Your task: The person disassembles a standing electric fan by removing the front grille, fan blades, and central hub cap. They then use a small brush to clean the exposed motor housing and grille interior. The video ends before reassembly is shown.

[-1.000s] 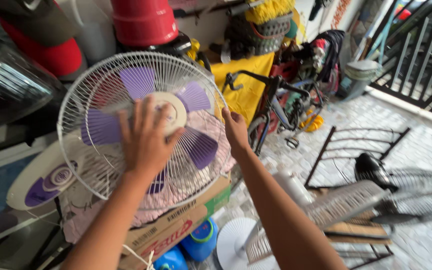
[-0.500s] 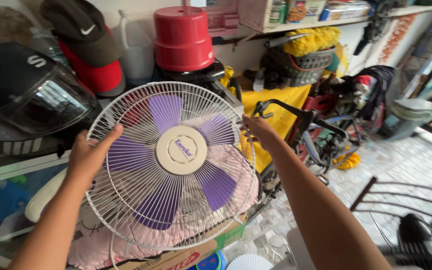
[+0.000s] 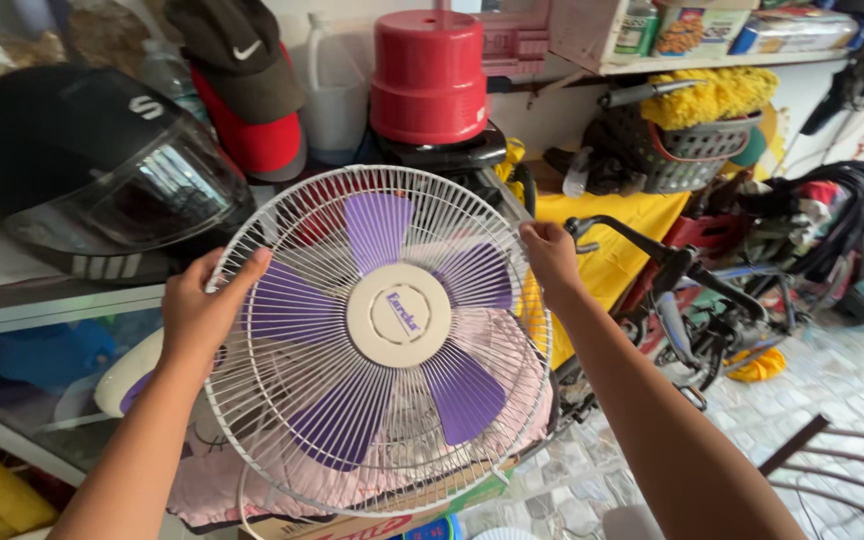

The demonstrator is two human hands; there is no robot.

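- Left hand (image 3: 197,310) is ours, clamped on the left edge of the fan guard (image 3: 292,260): fingers curled over the wire rim, palm flat on the mesh.
- Right hand (image 3: 552,255) grips the guard's upper right edge, fingers closed round the rim wire.
- We hold the white wire guard with both hands, front face toward us, tilted a little back.
- Purple blades (image 3: 377,230) sit behind the mesh, with the round cream hub cap (image 3: 399,315) in the middle. Guard looks seated over the blades and whole; we cannot tell if its clips are fastened.
- Fan rests over a pink cloth (image 3: 512,400) on a cardboard box (image 3: 352,525). Cream fan base (image 3: 122,375) shows at lower left.
- Our read: guard is on and gripped, and whether it is locked or loose is open.
- Around it: black helmet (image 3: 102,170) on the shelf at left, red bucket (image 3: 429,75) upside down behind the fan, yellow cloth (image 3: 622,245) and a small bicycle (image 3: 712,300) at right, tiled floor (image 3: 852,390) below.
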